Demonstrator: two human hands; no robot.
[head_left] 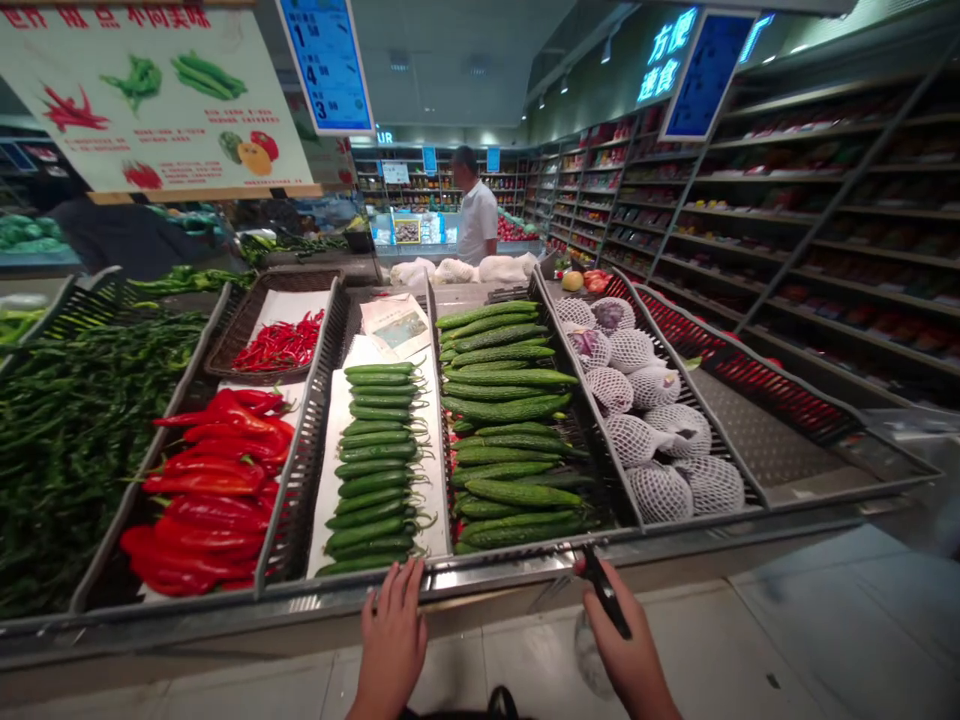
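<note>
My left hand (392, 630) lies flat with fingers spread on the metal front rim (487, 575) of a produce stand, just below a bin of small green cucumbers (375, 470). My right hand (626, 640) is closed around a thin black object (604, 590) and what looks like a clear plastic bag (589, 655), near the rim below the long dark cucumbers (510, 430).
Left bins hold red peppers (214, 490), small red chillies (281, 342) and green peppers (67, 440). Net-wrapped round produce (652, 430) fills the right bin. A person in a white shirt (476, 215) stands behind. Shelves (787, 200) line the right aisle.
</note>
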